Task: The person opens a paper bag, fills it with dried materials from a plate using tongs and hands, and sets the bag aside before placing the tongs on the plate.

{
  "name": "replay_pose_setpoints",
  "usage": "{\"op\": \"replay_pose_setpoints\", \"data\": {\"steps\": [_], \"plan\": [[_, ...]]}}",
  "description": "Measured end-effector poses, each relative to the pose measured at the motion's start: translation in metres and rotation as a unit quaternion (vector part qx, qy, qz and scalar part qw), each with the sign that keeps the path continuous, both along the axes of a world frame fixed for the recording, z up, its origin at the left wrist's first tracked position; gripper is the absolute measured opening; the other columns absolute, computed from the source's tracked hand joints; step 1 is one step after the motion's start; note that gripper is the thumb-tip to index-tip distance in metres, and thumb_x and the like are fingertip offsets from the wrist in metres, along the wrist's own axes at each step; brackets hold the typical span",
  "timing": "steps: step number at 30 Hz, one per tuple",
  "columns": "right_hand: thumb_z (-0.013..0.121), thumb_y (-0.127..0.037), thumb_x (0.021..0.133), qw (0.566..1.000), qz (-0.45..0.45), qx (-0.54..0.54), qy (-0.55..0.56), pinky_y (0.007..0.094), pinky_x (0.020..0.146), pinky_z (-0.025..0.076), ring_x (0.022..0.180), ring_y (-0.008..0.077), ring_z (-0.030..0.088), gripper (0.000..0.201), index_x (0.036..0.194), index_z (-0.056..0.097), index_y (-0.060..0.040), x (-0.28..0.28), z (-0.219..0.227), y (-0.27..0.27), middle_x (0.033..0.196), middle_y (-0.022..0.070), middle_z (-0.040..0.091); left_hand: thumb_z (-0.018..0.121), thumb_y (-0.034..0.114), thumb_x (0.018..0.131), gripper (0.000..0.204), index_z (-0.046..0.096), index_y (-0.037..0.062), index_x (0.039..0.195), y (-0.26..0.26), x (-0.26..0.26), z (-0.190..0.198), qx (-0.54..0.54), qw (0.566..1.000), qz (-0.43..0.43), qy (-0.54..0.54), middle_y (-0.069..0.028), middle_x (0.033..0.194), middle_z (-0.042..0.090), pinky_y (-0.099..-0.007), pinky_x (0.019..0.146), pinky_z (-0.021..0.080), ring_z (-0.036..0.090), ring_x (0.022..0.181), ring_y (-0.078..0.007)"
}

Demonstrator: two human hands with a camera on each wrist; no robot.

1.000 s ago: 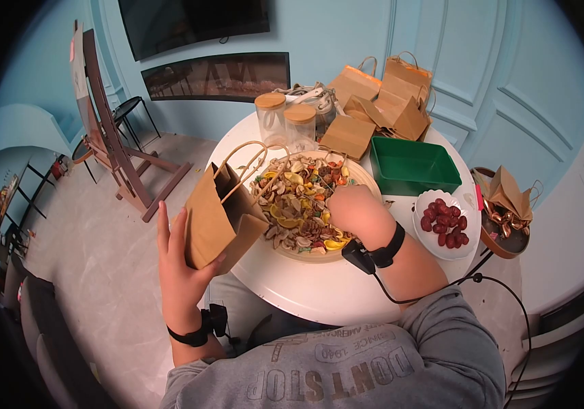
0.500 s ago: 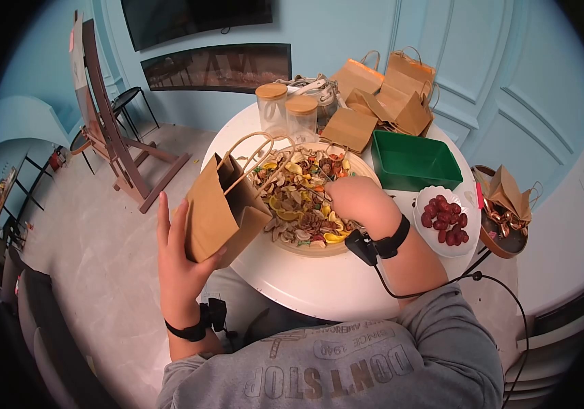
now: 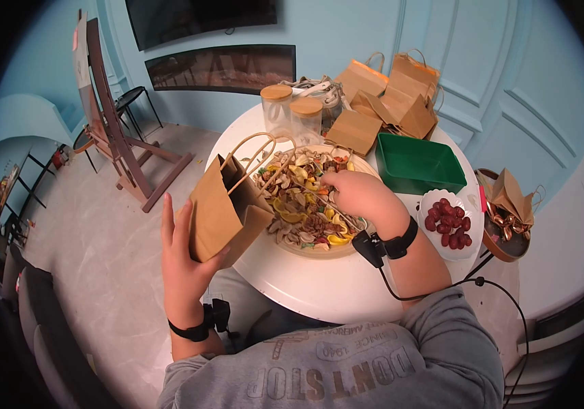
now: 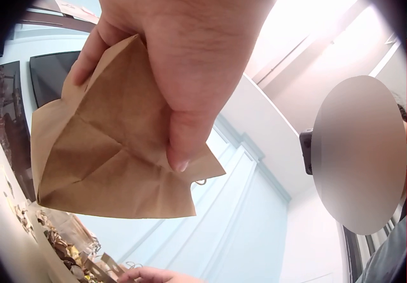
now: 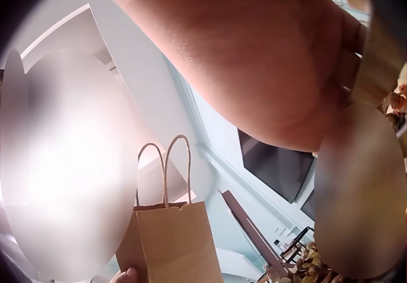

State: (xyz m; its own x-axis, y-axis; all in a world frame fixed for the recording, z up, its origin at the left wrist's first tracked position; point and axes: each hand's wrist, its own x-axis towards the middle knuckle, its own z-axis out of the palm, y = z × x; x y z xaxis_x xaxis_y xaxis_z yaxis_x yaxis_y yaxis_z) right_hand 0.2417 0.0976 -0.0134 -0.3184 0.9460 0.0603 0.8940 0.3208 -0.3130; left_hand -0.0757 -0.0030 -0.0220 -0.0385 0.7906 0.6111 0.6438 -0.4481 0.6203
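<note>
My left hand [image 3: 188, 278] grips a brown paper bag [image 3: 216, 217] with two twisted handles, tilted at the table's left edge. In the left wrist view the left hand's [image 4: 191, 48] thumb presses one side of the bag [image 4: 114, 146], its fingers the other. Over a round tray [image 3: 369, 170] of dried petals and slices [image 3: 295, 198] bends my right hand [image 3: 370, 201], fingers curled. A tan strip [image 5: 380, 54] shows at those fingers in the right wrist view; its full shape is hidden. The bag [image 5: 181, 245] stands apart from the right hand [image 5: 254, 60].
A green bin [image 3: 420, 163] and a white plate [image 3: 446, 252] of dark red fruit lie right of the tray. Behind are two wooden-lidded jars [image 3: 305, 119] and several paper bags [image 3: 404, 88]. A cable [image 3: 510, 300] runs from the right wrist. An easel [image 3: 111, 116] stands left.
My right hand has lifted slightly and drawn back over the petals, showing more of the curled fingers. My left hand still grips the bag in nearly the same pose.
</note>
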Motion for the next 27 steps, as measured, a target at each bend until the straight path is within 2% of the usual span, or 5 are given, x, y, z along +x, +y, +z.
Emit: {"op": "replay_pose_setpoints", "data": {"steps": [16, 18, 19, 21, 27], "plan": [[0.051, -0.008, 0.093, 0.981, -0.018, 0.05, 0.185, 0.0376, 0.079, 0.054, 0.089, 0.0303, 0.067, 0.031, 0.122, 0.06, -0.0065, -0.011, 0.01, -0.002, 0.1, 0.0166, 0.068, 0.084, 0.006, 0.059, 0.088, 0.049, 0.0081, 0.14, 0.003, -0.003, -0.005, 0.023, 0.999, 0.008, 0.034, -0.0173, 0.159, 0.023, -0.0422, 0.099, 0.05, 0.053, 0.126, -0.035], [0.049, -0.013, 0.098, 0.913, 0.004, -0.056, 0.405, 0.0328, 0.066, 0.055, 0.075, 0.0228, 0.069, 0.025, 0.119, 0.059, -0.002, -0.01, 0.001, 0.007, 0.091, 0.0124, 0.067, 0.084, 0.006, 0.059, 0.088, 0.049, 0.008, 0.14, 0.003, -0.003, -0.005, 0.022, 0.999, 0.004, 0.028, -0.0175, 0.159, 0.023, -0.0423, 0.099, 0.05, 0.054, 0.125, -0.0351], [0.049, -0.013, 0.098, 0.913, 0.004, -0.056, 0.405, 0.0328, 0.066, 0.055, 0.075, 0.0228, 0.069, 0.025, 0.119, 0.059, -0.002, -0.011, 0.006, 0.005, 0.091, 0.0124, 0.067, 0.084, 0.006, 0.059, 0.088, 0.049, 0.0079, 0.14, 0.003, -0.003, -0.006, 0.022, 0.999, 0.004, 0.029, -0.0175, 0.159, 0.023, -0.0424, 0.099, 0.05, 0.054, 0.125, -0.0352], [0.047, -0.018, 0.101, 0.786, -0.024, -0.193, 0.586, 0.0289, 0.058, 0.055, 0.066, 0.0178, 0.067, 0.025, 0.118, 0.056, -0.0011, -0.012, 0.019, 0.001, 0.083, 0.0068, 0.062, 0.084, 0.006, 0.059, 0.088, 0.049, 0.0078, 0.14, 0.003, -0.004, -0.006, 0.021, 0.999, 0.004, 0.03, -0.0175, 0.159, 0.023, -0.0425, 0.099, 0.05, 0.054, 0.125, -0.0353], [0.036, -0.051, 0.103, 0.699, -0.011, -0.23, 0.677, 0.0325, 0.056, 0.053, 0.061, 0.0193, 0.062, 0.052, 0.117, 0.055, -0.0045, -0.005, 0.025, -0.001, 0.088, 0.0063, 0.06, 0.084, 0.006, 0.059, 0.087, 0.049, 0.0082, 0.139, 0.004, -0.001, -0.006, 0.027, 0.998, 0.012, 0.059, -0.0172, 0.159, 0.023, -0.0429, 0.1, 0.049, 0.052, 0.128, -0.0363]]}}
